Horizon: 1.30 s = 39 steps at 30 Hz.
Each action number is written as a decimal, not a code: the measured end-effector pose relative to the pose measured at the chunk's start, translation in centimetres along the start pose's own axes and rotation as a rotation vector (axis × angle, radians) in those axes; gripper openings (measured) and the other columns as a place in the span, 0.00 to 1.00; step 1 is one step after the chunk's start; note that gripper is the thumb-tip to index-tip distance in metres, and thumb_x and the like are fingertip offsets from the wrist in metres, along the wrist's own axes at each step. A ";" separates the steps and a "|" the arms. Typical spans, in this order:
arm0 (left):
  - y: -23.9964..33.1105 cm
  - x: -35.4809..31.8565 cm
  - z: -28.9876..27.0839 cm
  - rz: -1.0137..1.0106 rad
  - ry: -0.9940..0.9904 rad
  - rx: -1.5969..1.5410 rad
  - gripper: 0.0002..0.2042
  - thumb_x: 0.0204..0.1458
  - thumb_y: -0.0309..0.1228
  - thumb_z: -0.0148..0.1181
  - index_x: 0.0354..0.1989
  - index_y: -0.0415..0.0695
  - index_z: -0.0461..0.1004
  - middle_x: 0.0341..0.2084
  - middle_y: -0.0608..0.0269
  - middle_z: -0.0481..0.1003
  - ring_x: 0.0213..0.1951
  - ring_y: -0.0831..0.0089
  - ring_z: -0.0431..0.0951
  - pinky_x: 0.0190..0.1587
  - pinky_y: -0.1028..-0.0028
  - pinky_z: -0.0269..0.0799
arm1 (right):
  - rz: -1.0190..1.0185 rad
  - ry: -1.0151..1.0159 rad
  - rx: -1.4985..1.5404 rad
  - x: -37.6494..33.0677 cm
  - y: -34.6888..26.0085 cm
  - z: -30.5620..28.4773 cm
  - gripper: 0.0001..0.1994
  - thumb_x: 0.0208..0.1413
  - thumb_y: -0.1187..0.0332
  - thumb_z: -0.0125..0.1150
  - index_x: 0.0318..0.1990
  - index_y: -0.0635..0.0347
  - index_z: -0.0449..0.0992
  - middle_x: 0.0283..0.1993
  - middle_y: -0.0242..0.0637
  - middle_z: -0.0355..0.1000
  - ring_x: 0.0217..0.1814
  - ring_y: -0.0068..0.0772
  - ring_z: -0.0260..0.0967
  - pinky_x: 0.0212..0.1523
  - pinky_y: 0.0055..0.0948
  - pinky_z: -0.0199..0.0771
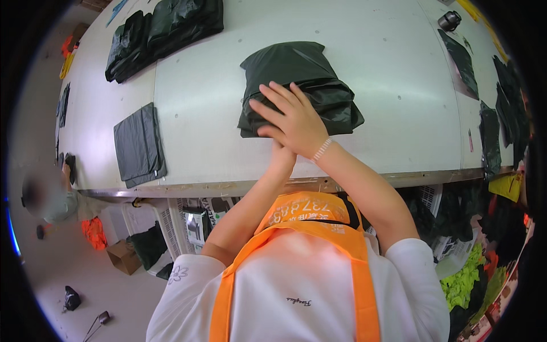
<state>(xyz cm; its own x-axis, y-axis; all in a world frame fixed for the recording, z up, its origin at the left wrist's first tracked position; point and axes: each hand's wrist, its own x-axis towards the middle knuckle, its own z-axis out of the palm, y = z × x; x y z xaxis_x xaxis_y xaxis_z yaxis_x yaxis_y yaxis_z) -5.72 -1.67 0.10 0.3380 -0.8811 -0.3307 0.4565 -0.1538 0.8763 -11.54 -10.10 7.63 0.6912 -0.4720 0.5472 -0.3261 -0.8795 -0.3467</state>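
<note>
A dark green, glossy plastic bag (285,64), plump and folded, lies on the white table in front of me. My right hand (293,118) rests on its near part with the fingers spread, a pale striped band round the wrist. Under that palm, at the bag's near edge, is my left hand (283,158); its fingers are hidden by the right one. A flat folded dark bag (139,145) lies to the left near the table's front edge. Farther off at the left is a bundle of dark bags (165,35).
The white table (393,122) has a worn front edge. More dark bags (491,137) lie along its right end, beside a small red stick-like item (470,141). A dark metal object (449,21) stands at the far right. Below the table are white crates (171,227) and a cardboard box (122,256); another person (51,196) is at the left.
</note>
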 end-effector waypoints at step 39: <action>9.5 4.7 7.1 1.272 -0.512 2.078 0.35 0.45 0.30 0.54 0.67 0.53 0.52 0.58 0.44 0.61 0.37 0.64 0.72 0.35 0.72 0.70 | 1.217 0.239 1.049 -10.8 3.1 -3.1 0.09 0.51 0.82 0.51 0.40 0.75 0.70 0.38 0.45 0.72 0.36 0.33 0.72 0.35 0.28 0.76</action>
<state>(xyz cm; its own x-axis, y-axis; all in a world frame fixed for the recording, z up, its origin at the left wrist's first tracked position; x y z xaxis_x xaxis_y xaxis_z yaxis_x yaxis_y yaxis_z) -5.69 -10.41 9.36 -0.5775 -0.7999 0.1631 -0.7989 0.5128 -0.3142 -22.00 -7.95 2.97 0.2234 -0.9060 -0.3595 0.0527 0.3795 -0.9237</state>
